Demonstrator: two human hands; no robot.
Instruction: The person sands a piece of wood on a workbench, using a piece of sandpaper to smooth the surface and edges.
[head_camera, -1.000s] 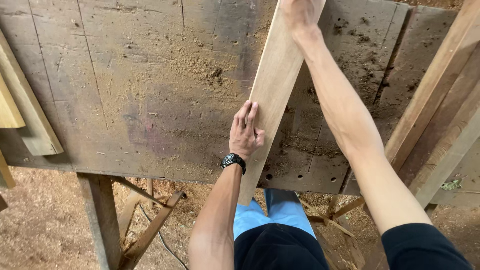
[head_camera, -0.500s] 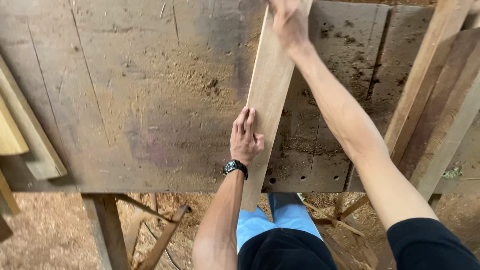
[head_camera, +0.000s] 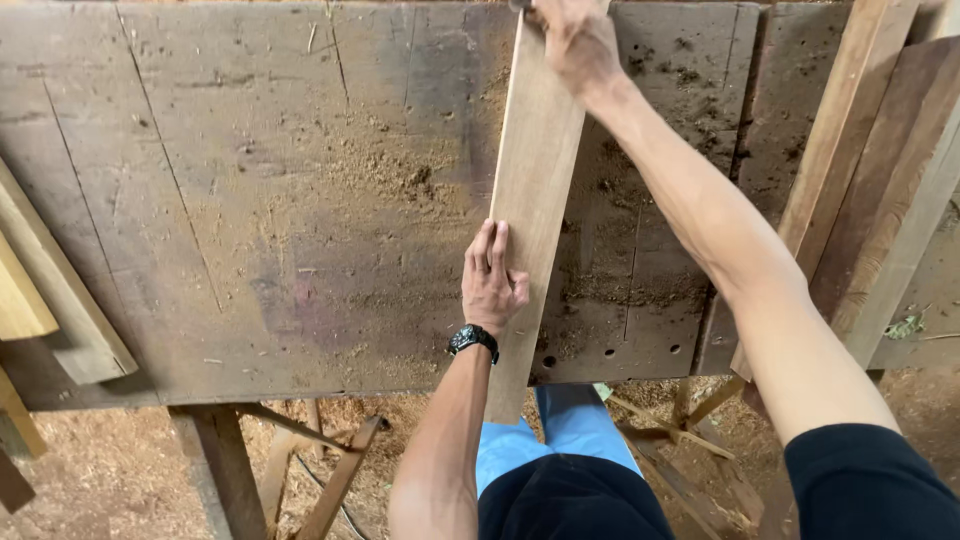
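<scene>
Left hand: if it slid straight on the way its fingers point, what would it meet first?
Likely nothing but more of the plank it rests on. The left hand points up along the plank's left edge; the right hand sits further up.

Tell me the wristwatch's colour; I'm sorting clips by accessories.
Black wristwatch, on the left hand's wrist; head view.

Looks like a rough carpentry workshop to me. Most of the frame is a big worn wooden workbench, its top scarred, stained dark in patches and drilled with small holes near the lower centre edge. I see sawdust piled loose in the middle of the bench top. Sawn timber offcuts hang over the left edge, and more long planks lean along the right side. Below the bench, lower left, the floor is bare dirt covered in wood shavings, with crude timber legs and braces holding the bench up.
</scene>
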